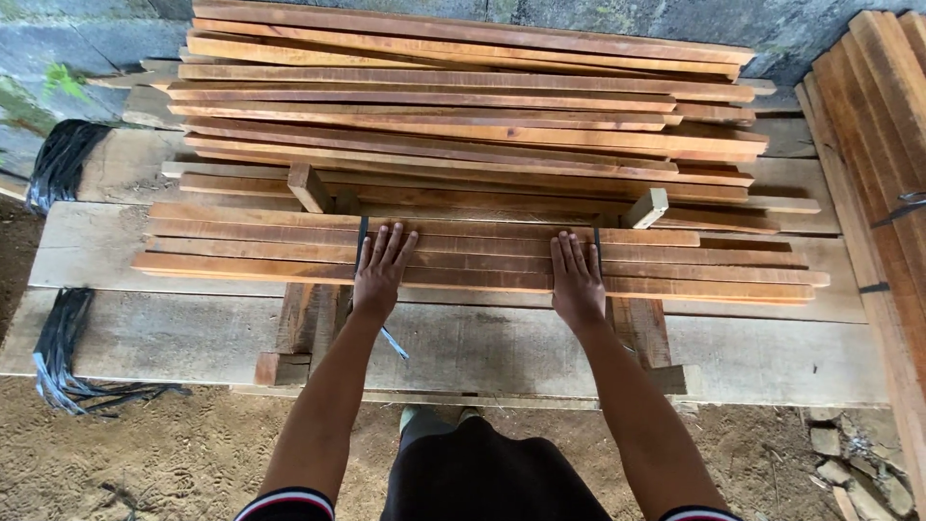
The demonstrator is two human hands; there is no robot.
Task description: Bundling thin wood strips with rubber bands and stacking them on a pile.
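Both hands lie flat, palms down and fingers stretched out, on a low layer of reddish wooden slats that runs left to right across the near part of a rough plank platform. The left hand presses the slats left of the middle, its fingers slightly spread; the right hand rests right of the middle with its fingers close together. Neither hand grips anything; they only bear down on the wood.

A dark strap crosses the slats just beside the left hand's fingers, and a second one seems to run next to the right hand, though it is thin and hard to make out. Under the slats, short wooden blocks stand as supports, one near each hand.

Behind this layer, a taller heap of long slats fills the far side of the platform, up against a grey stone wall. Another stack of boards leans in along the right edge. Bundles of black strapping hang off the platform's left end, one higher, one lower near the sandy ground. Small stones lie at the lower right.
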